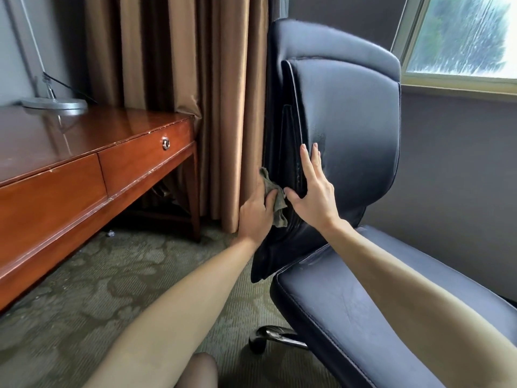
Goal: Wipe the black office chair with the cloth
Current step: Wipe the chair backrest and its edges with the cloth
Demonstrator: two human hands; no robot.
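The black office chair point(347, 113) stands at centre right, its tall backrest upright and its seat point(363, 303) reaching toward me. My left hand point(256, 214) grips a small grey-brown cloth point(275, 197) and holds it against the left side edge of the backrest, low down. My right hand point(314, 189) lies flat on the front of the backrest with straight fingers, its thumb near the cloth. Part of the cloth is hidden under my left fingers.
A reddish wooden desk point(84, 169) with drawers runs along the left, a silver lamp base point(54, 103) on it. Brown curtains point(179, 65) hang behind the chair. A window point(464, 35) is at top right. A chrome chair leg with caster point(268, 338) stands on patterned carpet.
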